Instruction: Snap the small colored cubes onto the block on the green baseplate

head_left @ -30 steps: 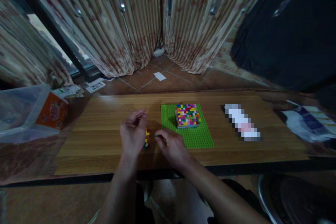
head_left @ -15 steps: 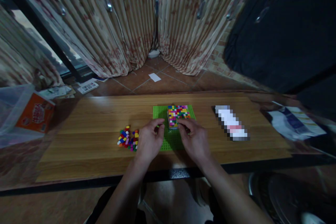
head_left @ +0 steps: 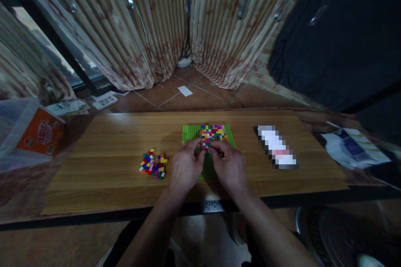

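A green baseplate (head_left: pixel 189 132) lies at the middle of the wooden table (head_left: pixel 109 142), and a block of many small coloured bricks (head_left: pixel 214 132) stands on it. My left hand (head_left: pixel 184 167) and my right hand (head_left: pixel 228 166) meet over the block's near edge, fingers curled in a pinch. A small dark green piece shows at my right fingertips. What my left fingers hold is hidden. A loose pile of small coloured bricks (head_left: pixel 153 164) lies on the table left of my left hand.
A blurred white object (head_left: pixel 277 147) lies right of the baseplate. At the left edge sits a clear plastic bag with an orange box (head_left: pixel 39 132). Papers (head_left: pixel 354 147) lie at the far right. Striped curtains (head_left: pixel 150 29) hang behind the table.
Both hands moved from the loose bricks at the left over to the baseplate, then closed together on the near edge of the coloured block. The view shifted right.
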The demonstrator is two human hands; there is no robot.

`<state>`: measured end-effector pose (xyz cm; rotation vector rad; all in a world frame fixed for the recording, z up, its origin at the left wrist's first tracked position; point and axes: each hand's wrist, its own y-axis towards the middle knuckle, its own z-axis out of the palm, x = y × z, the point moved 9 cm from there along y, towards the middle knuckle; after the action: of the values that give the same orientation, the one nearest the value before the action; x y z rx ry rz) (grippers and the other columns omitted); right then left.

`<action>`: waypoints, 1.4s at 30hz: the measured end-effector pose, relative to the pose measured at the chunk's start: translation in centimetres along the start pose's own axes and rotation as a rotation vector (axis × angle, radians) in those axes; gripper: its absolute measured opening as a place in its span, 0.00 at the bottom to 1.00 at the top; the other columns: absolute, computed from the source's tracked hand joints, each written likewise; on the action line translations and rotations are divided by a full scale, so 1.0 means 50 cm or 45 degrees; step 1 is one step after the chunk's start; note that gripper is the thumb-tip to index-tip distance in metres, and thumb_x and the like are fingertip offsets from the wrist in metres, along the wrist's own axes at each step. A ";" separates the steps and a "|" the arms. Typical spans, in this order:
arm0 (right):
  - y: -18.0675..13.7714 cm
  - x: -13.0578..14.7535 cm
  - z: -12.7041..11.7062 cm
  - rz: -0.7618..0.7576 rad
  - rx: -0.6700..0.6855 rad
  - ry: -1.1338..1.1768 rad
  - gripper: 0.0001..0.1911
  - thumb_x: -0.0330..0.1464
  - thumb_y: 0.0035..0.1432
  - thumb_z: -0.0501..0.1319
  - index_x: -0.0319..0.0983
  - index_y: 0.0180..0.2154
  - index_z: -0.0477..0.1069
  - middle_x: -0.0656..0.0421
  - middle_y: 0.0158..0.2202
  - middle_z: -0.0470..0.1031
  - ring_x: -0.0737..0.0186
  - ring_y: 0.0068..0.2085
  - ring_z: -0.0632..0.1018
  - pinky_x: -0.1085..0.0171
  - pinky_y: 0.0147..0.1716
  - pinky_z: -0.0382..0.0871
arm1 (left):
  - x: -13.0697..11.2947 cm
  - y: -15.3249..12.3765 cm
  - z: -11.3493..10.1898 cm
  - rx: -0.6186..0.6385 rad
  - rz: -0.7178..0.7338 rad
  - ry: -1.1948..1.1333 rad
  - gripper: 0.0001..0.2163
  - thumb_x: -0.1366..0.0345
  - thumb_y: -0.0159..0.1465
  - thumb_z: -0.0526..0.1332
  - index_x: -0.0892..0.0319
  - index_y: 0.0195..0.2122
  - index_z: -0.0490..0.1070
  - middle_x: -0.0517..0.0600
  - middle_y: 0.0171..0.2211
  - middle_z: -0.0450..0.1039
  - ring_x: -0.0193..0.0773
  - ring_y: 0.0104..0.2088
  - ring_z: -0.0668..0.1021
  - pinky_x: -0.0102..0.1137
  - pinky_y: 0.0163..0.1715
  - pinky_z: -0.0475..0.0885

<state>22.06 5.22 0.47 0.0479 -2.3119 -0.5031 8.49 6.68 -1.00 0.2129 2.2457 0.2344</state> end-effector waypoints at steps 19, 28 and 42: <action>-0.002 0.000 -0.007 0.026 -0.032 0.009 0.10 0.29 0.59 0.56 0.41 0.34 0.77 0.56 0.33 0.82 0.58 0.33 0.81 0.61 0.35 0.72 | -0.046 -0.025 0.015 -0.080 0.413 0.299 0.12 0.72 0.65 0.57 0.54 0.46 0.76 0.52 0.47 0.76 0.39 0.44 0.79 0.34 0.43 0.76; -0.002 0.001 -0.008 0.015 -0.030 0.014 0.11 0.29 0.59 0.56 0.40 0.36 0.77 0.55 0.34 0.83 0.57 0.34 0.81 0.60 0.36 0.73 | -0.053 -0.031 0.020 -0.089 0.400 0.422 0.12 0.72 0.65 0.57 0.54 0.45 0.76 0.52 0.47 0.75 0.42 0.45 0.78 0.37 0.44 0.74; -0.014 0.018 -0.027 -0.096 -0.160 0.125 0.09 0.32 0.61 0.57 0.40 0.38 0.76 0.55 0.35 0.82 0.59 0.33 0.81 0.60 0.36 0.75 | -0.040 -0.033 -0.005 -0.155 0.308 0.139 0.15 0.74 0.65 0.55 0.54 0.48 0.75 0.53 0.49 0.74 0.38 0.47 0.77 0.35 0.49 0.74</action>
<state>22.28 3.92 1.69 0.0968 -2.1846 -0.6684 9.42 4.59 0.24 0.4157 2.3030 0.5211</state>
